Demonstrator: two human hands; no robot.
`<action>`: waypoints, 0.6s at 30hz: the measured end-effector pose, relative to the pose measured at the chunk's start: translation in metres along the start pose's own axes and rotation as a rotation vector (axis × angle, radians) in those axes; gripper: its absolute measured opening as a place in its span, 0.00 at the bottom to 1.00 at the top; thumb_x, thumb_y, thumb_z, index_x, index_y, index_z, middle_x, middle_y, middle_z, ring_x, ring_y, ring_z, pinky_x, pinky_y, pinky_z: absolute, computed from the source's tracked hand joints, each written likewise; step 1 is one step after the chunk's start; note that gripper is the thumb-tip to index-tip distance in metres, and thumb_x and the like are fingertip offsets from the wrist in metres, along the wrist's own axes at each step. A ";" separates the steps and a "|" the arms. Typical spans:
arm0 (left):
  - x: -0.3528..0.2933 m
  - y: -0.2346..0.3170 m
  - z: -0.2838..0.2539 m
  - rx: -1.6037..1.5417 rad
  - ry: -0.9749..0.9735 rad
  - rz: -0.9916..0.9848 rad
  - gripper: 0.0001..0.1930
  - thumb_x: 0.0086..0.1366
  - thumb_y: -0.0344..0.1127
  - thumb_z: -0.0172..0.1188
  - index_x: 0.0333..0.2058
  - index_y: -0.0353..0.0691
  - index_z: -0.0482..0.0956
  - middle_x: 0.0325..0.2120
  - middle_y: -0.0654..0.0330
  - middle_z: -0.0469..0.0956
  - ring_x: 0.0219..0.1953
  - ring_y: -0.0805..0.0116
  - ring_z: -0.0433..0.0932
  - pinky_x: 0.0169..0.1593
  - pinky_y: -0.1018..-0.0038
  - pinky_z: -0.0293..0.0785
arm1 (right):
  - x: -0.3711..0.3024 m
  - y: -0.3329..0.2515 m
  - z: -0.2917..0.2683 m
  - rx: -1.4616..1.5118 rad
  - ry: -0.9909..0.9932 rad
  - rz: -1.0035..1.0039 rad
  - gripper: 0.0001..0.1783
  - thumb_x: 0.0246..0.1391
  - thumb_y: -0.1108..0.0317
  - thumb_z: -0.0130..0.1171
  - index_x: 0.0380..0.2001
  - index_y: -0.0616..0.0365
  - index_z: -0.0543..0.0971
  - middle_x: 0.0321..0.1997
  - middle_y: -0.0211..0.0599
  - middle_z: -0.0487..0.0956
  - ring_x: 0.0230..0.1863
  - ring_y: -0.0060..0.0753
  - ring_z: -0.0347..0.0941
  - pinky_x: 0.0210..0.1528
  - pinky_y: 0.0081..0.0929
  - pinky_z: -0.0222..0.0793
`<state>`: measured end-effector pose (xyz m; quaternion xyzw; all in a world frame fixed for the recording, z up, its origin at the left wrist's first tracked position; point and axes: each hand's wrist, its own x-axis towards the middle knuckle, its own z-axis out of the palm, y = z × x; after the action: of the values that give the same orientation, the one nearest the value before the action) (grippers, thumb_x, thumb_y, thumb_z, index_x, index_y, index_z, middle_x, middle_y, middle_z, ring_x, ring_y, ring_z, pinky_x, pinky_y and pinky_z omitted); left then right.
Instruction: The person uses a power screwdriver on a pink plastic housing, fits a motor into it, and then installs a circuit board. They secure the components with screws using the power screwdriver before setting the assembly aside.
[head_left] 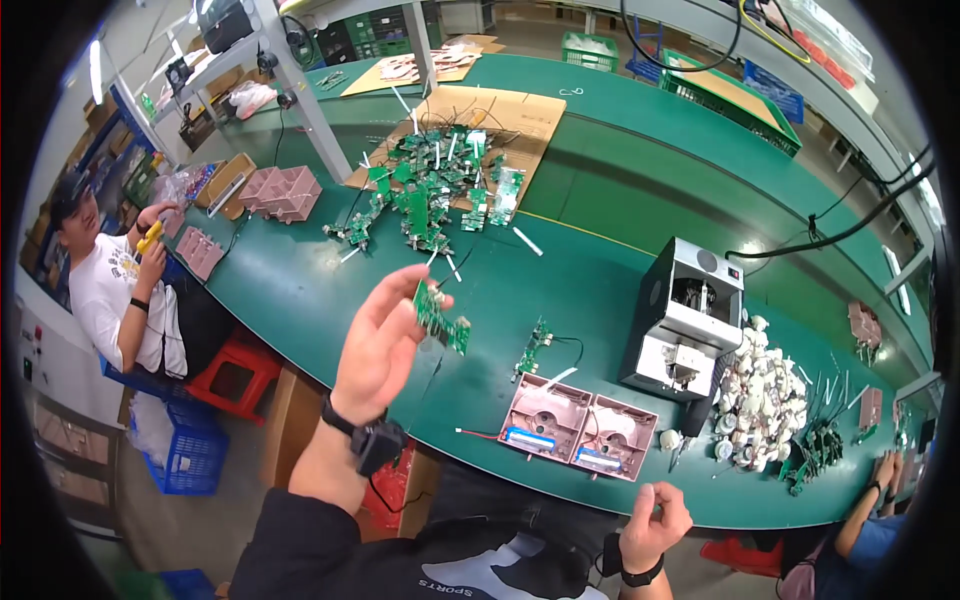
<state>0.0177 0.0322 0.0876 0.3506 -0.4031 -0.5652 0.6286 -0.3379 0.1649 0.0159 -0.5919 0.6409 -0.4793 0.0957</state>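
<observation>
My left hand (pixel 378 345) is raised over the table, its fingers and thumb closed on a green circuit board (pixel 443 322) with a thin wire. My right hand (pixel 655 522) is curled at the front edge of the table, and nothing shows between its fingers. Just beyond it lie two pink plastic housings (pixel 592 425) side by side, open side up, each with a blue battery cell (pixel 530 439) inside. Another green circuit board (pixel 534 349) with a black wire lies behind the housings.
A big heap of circuit boards (pixel 430 185) covers cardboard (pixel 535 110) farther back. A black and silver machine (pixel 680 320) stands right of centre, beside a pile of white round parts (pixel 762 400). One co-worker (pixel 120 270) sits at the left; another person's hands (pixel 885 470) are at the far right.
</observation>
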 end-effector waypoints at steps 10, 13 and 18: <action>-0.114 -0.053 0.070 -0.196 -0.197 -0.398 0.35 0.64 0.43 0.76 0.62 0.33 0.69 0.57 0.56 0.74 0.59 0.62 0.77 0.62 0.64 0.75 | 0.037 -0.068 0.032 0.175 -0.342 -0.692 0.28 0.43 0.78 0.74 0.52 0.64 0.81 0.37 0.43 0.83 0.32 0.42 0.81 0.33 0.34 0.77; -0.114 -0.054 0.058 -0.028 -0.313 -0.371 0.38 0.60 0.41 0.78 0.64 0.35 0.68 0.59 0.54 0.74 0.60 0.60 0.77 0.62 0.64 0.76 | 0.023 -0.056 0.010 0.158 -0.397 -0.556 0.22 0.47 0.82 0.67 0.49 0.66 0.80 0.35 0.45 0.85 0.30 0.42 0.82 0.34 0.34 0.79; -0.054 -0.038 0.042 1.205 -0.541 0.389 0.54 0.48 0.47 0.83 0.70 0.39 0.63 0.63 0.46 0.70 0.62 0.46 0.75 0.66 0.56 0.71 | 0.005 -0.050 -0.035 0.267 -0.343 -0.342 0.16 0.51 0.85 0.58 0.45 0.68 0.80 0.25 0.42 0.84 0.22 0.40 0.81 0.28 0.33 0.79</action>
<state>-0.0381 0.0826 0.0659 0.4068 -0.8453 -0.1870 0.2914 -0.3303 0.1865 0.0730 -0.7463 0.4372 -0.4613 0.1978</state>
